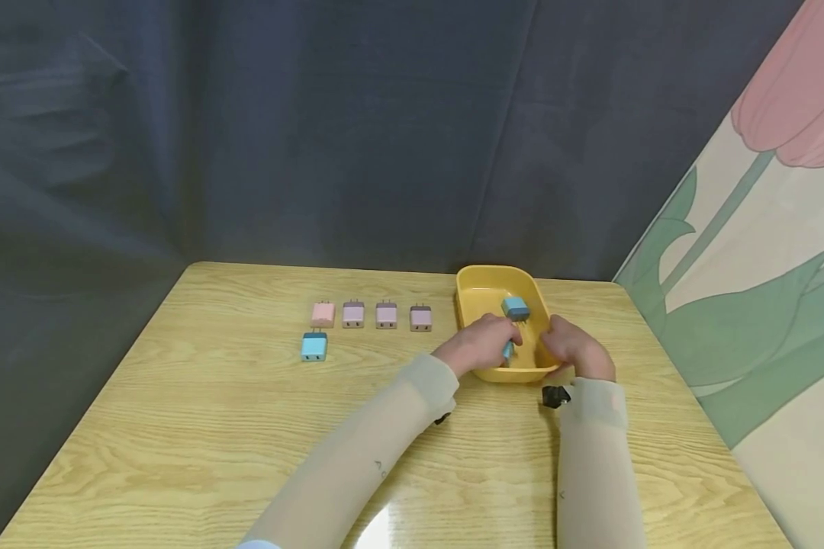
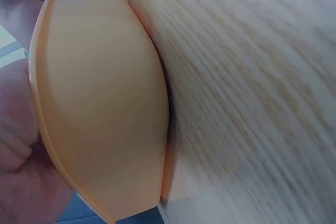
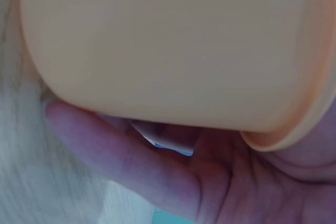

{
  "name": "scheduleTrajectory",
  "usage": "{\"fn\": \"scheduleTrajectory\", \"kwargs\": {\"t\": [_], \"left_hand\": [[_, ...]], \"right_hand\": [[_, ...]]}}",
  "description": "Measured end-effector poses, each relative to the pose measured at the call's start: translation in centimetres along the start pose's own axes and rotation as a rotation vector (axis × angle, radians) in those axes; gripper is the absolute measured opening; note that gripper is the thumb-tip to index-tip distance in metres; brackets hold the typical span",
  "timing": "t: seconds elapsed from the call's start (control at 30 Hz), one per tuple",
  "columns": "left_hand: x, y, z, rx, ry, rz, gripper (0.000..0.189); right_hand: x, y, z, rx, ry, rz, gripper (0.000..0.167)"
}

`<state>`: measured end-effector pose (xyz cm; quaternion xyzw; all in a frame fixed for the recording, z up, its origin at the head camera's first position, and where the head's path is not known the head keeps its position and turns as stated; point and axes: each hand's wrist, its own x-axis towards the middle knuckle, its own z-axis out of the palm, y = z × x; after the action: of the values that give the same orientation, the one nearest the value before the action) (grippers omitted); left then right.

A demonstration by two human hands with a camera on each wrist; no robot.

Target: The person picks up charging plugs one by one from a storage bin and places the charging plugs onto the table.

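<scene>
A yellow plastic basin point(image 1: 463, 301) stands near the table's back edge, with a blue plug charger point(image 1: 516, 308) inside it. My left hand point(image 1: 484, 345) reaches over the near left rim and pinches another blue plug charger point(image 1: 508, 350), partly covered by the fingers. My right hand point(image 1: 580, 351) grips the basin's right side. In the right wrist view the thumb point(image 3: 121, 156) lies along the outside of the basin wall point(image 3: 157, 51). The left wrist view has the basin's outer wall point(image 2: 105, 103) beside my left hand; the pinched charger is hidden there.
Left of the basin lie a pink plug charger point(image 1: 323, 315) and three lilac ones point(image 1: 353, 314) in a row. Below the pink one is a blue charger point(image 1: 313, 346). A dark curtain point(image 1: 357, 137) hangs behind the wooden table point(image 1: 213, 427), and a flower-patterned surface point(image 1: 762, 267) rises at right.
</scene>
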<state>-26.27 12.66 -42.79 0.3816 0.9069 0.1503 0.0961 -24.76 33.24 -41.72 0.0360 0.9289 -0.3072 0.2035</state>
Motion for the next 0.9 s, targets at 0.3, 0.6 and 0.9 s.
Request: {"fn": "scheduleTrajectory", "kwargs": {"t": [0.3,0.6,0.9], "left_hand": [[-0.07,0.14,-0.10,0.054,-0.016,0.006,0.042],[0.15,0.20,0.04,0.103,-0.029,-0.005,0.022],[0.18,0.07,0.17,0.075,-0.007,-0.002,0.029]], "right_hand": [[-0.24,-0.20,-0.03,-0.033,0.003,0.013,0.042],[-0.03,-0.07,-0.05,0.011,-0.004,0.014,0.044],[-0.24,-0.19,-0.07,-0.028,0.011,0.025,0.043]]}}
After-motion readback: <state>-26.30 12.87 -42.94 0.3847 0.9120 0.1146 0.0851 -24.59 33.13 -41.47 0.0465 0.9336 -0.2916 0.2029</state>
